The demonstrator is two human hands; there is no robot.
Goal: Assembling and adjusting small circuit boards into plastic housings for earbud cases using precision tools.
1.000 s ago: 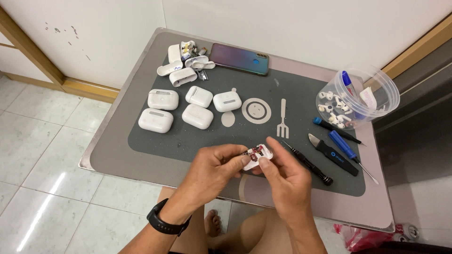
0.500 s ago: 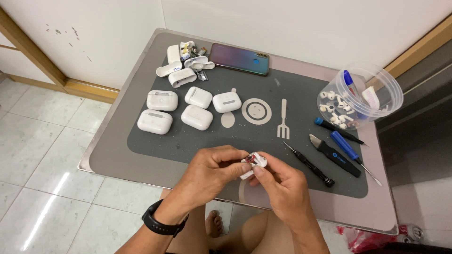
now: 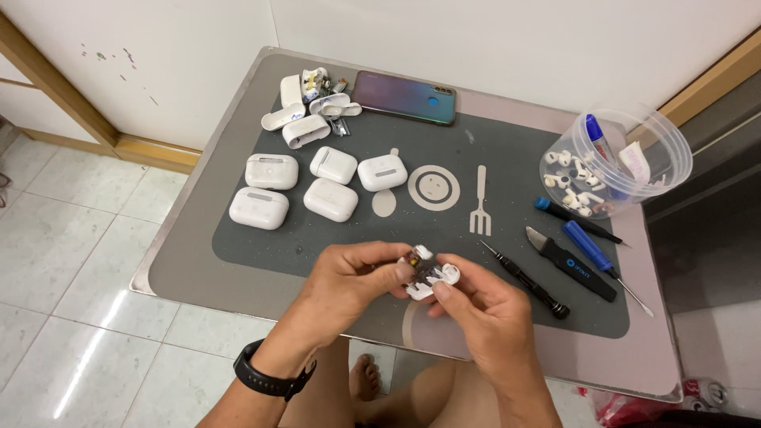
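Starting far left on the grey mat (image 3: pixel 261 246): five closed white earbud cases (image 3: pixel 323 184) sit in a loose cluster, two on the left, three to the right of them. Just beyond them, at the far edge, is a little pile of opened case shells and loose parts (image 3: pixel 311 107), and right beside that a dark phone (image 3: pixel 404 97) lying flat with its back up.

Near edge, middle of the mat, is where the action is. The left hand (image 3: pixel 349 281), black watch on the wrist, has its fingers curled in and is pinching the left side of a small opened earbud case (image 3: pixel 428 275), white shell with some dark and coloured innards showing on top. The right hand (image 3: pixel 483 305) grips the same piece from the right and underneath, thumb pressed on its near side. So both hands are clamped on it, holding it just above the mat.

Moving right: a black screwdriver (image 3: pixel 525 279) lies diagonally just beside the right hand, then a black pry tool (image 3: pixel 572 264), then two blue-handled drivers (image 3: pixel 590 246) near it. Far right sits a clear round plastic tub (image 3: pixel 622 162) with white ear tips, a blue-capped pen and other bits in it.

Bare knees and a foot show below the table's near edge.
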